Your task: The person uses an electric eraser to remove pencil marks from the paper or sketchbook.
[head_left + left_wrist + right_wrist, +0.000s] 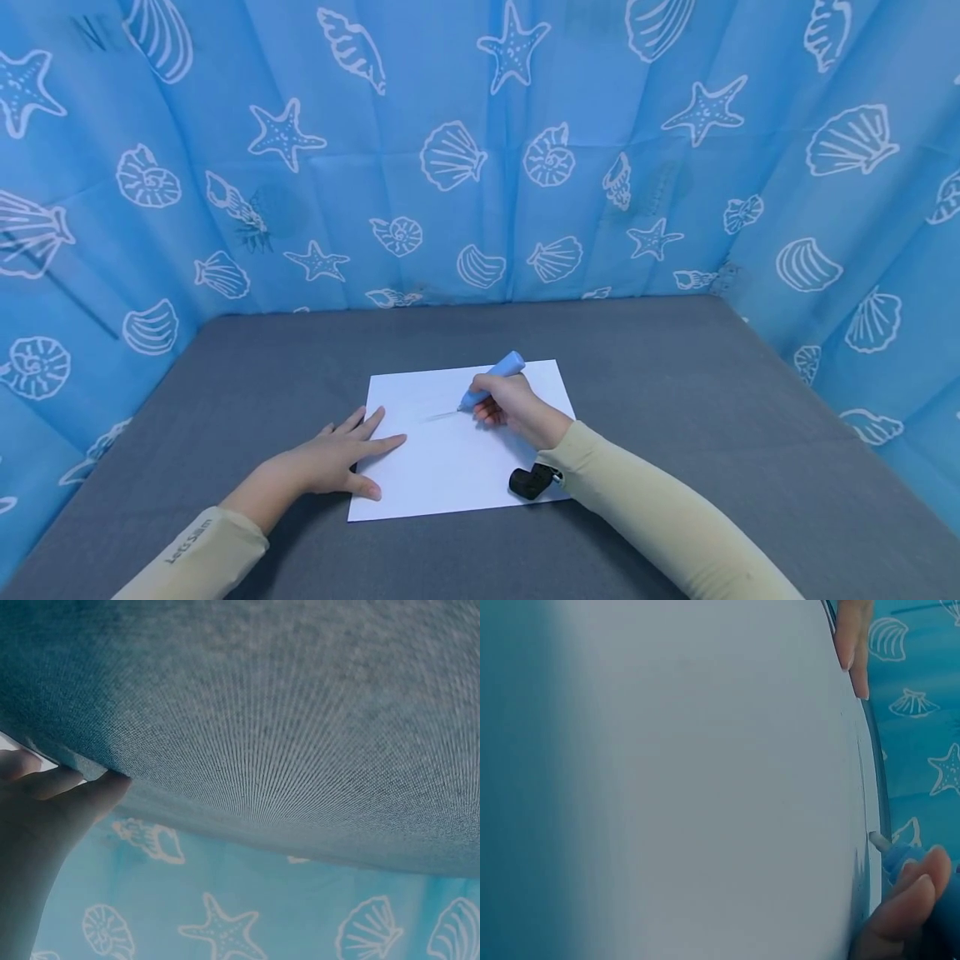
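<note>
A sheet of white paper [442, 467] lies on the grey cloth. My left hand [337, 458] rests across its left edge, fingers spread and straight over the sheet. Between the thumb and fingers of my right hand [513, 404] is a thick blue pen [507, 364], gripped at a slant with its narrow tip down at the paper. A thin, faint line [438, 416] runs leftward from that tip. In the right wrist view the pale tip of the pen [880, 841] meets the sheet [727, 780], and fingers of the left hand [853, 645] show at the far edge.
A grey cloth [675, 358] covers the table around the paper. A small black device [528, 482] at the right wrist hangs over the sheet's lower right. Blue curtains [480, 208] with white shells and starfish enclose the back and sides.
</note>
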`<state>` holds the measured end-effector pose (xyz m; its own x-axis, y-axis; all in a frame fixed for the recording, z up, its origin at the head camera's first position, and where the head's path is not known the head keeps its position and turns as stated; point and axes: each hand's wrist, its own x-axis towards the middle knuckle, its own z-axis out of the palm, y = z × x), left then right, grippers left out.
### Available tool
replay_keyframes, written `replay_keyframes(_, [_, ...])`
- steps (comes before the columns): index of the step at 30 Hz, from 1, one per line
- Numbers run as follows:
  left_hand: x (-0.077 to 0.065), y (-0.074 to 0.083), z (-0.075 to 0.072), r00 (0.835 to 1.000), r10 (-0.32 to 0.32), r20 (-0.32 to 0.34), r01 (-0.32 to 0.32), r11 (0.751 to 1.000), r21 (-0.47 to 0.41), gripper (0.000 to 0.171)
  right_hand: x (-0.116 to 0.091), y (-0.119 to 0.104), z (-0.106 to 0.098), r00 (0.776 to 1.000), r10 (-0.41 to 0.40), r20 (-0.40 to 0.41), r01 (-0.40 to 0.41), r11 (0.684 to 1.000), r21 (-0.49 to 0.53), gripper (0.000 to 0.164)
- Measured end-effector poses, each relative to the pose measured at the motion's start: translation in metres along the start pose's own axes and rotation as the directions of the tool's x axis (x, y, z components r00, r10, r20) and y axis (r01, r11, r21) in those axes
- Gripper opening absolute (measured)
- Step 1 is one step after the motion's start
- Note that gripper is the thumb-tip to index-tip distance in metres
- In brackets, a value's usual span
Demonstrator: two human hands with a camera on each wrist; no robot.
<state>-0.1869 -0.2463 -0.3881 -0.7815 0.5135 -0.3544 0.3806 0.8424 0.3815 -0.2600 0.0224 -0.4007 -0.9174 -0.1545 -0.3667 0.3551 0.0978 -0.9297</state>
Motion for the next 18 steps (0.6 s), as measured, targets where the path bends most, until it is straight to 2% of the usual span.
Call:
replay_keyframes(7, [0.0012,-0.0001,0.0009,1.0,-0.005,-0.002,0.005,1.0,0.001,0.082,-0.0014,-0.0023,-0.0008,0.999,0.039,0.027,-0.038,0.998,-0.042,0.015])
replay_keyframes(13, [0.0018,0.0,0.0002,1.0,-0.008,0.003,0.008,1.0,0.003,0.082,-0.0011,-0.0029,-0.0008,0.999,0.031,0.016,-0.03,0.999,-0.03,0.016])
replay_keyframes(18, [0.0021,0.0017,-0.0002,1.0,-0.013,0.006,0.013,1.0,0.005,0.082,-0.002,-0.0029,-0.0022,0.998,0.043,0.047,-0.041,0.998,-0.045,0.016])
